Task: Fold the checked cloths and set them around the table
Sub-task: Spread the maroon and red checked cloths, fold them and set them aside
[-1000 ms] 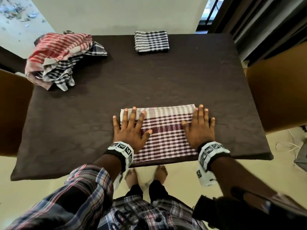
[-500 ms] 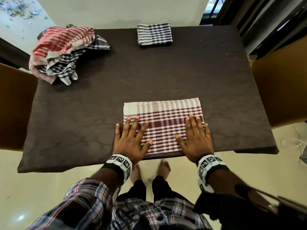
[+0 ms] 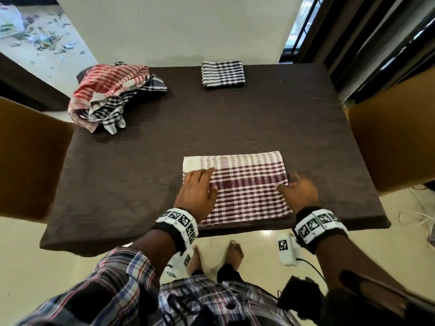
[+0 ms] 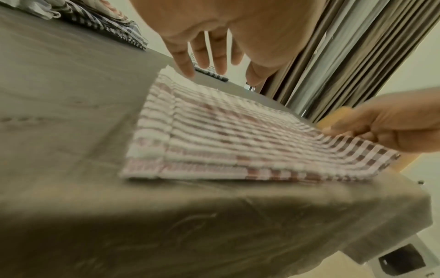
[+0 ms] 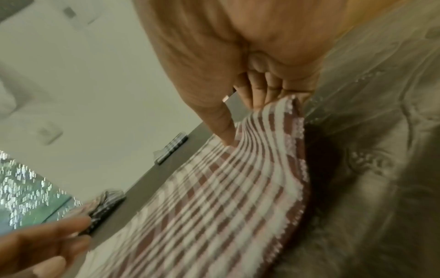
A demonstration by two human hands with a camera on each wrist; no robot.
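A maroon-and-white checked cloth (image 3: 244,191) lies folded into a rectangle at the table's near edge. My left hand (image 3: 200,182) is over its left part with the fingers (image 4: 183,62) straight and spread, holding nothing. My right hand (image 3: 289,184) is at the cloth's right edge and pinches it, thumb (image 5: 223,131) on top and fingers curled under. That edge (image 5: 292,143) is lifted off the table. A folded black-and-white checked cloth (image 3: 222,72) lies at the far edge. A heap of unfolded red and black checked cloths (image 3: 113,95) sits at the far left corner.
The table (image 3: 235,118) wears a dark brown cover. Tan chair backs stand close at the left (image 3: 28,156) and right (image 3: 395,137) sides. Dark curtains (image 3: 376,31) hang at the far right. Cables lie on the floor at the right.
Both hands lay flat on the maroon cloth and slid toward me. Now the left hand is over its left side, and the right hand has moved to the right edge and lifted it.
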